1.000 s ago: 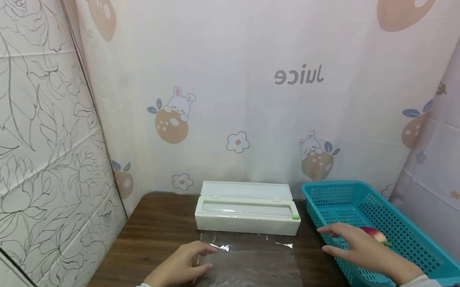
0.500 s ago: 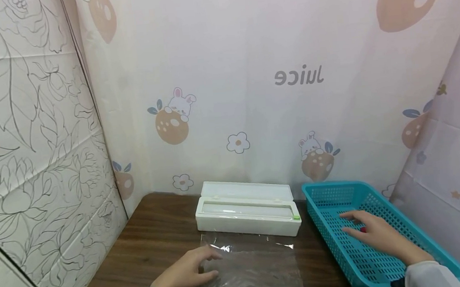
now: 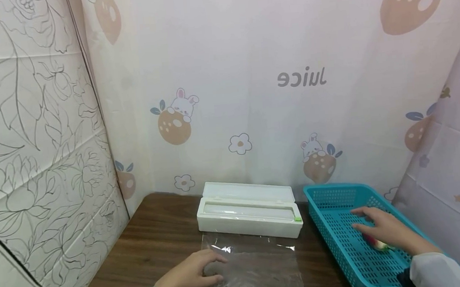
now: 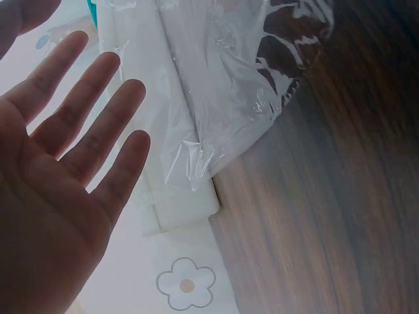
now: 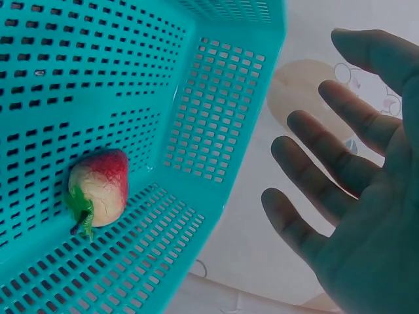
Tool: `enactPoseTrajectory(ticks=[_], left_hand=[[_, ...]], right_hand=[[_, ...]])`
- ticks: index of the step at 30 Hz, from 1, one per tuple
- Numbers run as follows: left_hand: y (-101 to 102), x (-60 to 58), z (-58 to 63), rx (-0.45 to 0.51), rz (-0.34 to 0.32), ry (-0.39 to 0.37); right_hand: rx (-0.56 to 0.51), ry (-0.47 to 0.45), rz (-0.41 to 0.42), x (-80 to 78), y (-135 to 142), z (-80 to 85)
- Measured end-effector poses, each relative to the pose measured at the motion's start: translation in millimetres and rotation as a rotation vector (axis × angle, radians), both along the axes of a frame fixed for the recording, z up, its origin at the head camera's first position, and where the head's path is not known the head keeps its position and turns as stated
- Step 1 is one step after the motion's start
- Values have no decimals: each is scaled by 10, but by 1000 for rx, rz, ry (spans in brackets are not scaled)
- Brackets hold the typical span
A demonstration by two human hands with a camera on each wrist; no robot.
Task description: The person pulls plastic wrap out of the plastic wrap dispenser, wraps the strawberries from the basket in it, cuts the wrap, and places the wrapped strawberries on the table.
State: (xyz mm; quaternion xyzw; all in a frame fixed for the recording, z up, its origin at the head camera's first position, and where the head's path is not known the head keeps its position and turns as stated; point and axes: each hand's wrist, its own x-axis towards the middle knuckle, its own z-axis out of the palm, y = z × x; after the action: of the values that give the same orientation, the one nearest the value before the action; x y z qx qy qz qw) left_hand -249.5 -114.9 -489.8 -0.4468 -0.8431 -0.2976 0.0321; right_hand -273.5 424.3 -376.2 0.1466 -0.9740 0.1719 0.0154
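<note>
In the head view, my left hand (image 3: 191, 272) hovers with relaxed, spread fingers above the left edge of a clear sheet of plastic wrap (image 3: 260, 271) lying on the table. The wrap runs up to a long white wrap dispenser box (image 3: 240, 227), its lid raised at the back. My right hand (image 3: 387, 230) is over the teal basket (image 3: 330, 239), fingers extended and holding nothing. Partly behind that hand, a red and cream fruit (image 3: 377, 243) lies on the basket floor; the right wrist view shows its green leaf and stem. Hand and fruit (image 5: 101, 186) are apart.
A green slider tab (image 3: 297, 219) sits at the dispenser's right end. The dark wood table (image 3: 142, 263) stretches out on the left. Patterned curtains (image 3: 234, 93) close off the back and sides, near the basket and dispenser.
My right hand has moved right and away from me, from the basket's left rim to over its inside. My left hand has shifted slightly right above the wrap. The fruit stays in the basket.
</note>
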Motion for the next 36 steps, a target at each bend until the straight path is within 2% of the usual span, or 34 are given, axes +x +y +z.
enactPoseTrajectory(ticks=[8, 15, 19, 24, 30, 36], left_hand=[[22, -5, 9, -30, -10, 11], [50, -4, -11, -50, -15, -48], [74, 0, -26, -57, -10, -39], [88, -1, -34, -70, 0, -77], [120, 22, -67, -89, -9, -31], [143, 50, -79, -88, -13, 2]], right_hand=[[32, -52, 8, -127, 45, 16], [73, -166, -21, -276, 120, -16], [71, -197, -38, -325, 107, -73], [58, -235, -56, -388, 109, -140], [46, -345, -123, -428, 203, -227], [27, -389, -165, -441, 289, -317]])
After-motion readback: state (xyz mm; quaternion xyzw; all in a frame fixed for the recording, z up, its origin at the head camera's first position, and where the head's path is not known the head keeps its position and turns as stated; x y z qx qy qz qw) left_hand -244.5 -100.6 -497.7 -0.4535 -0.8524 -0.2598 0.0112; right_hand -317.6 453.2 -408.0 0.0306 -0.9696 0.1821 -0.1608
